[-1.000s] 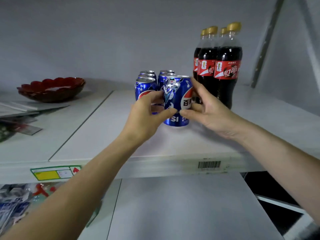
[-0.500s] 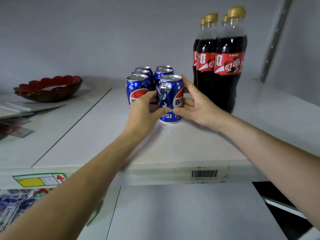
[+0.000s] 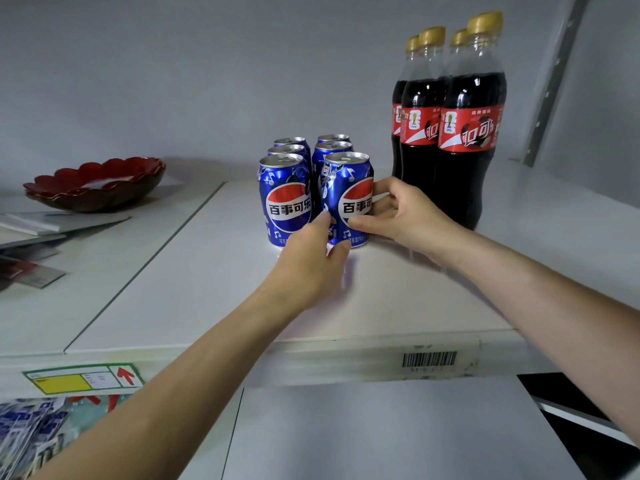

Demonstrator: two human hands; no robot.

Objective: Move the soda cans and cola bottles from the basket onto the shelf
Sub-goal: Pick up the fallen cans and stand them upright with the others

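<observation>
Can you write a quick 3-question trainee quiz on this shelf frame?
1. How many blue cans stand on the shelf?
2. True or false: the cola bottles stand left of the cans.
3. Which can do both hands touch: A) front right can, B) front left can, C) a back can?

Key:
1. Six, in two rows of three.
2. False; they stand to the right.
3. A; the left hand and right hand both have fingers on it as it stands on the shelf.
</observation>
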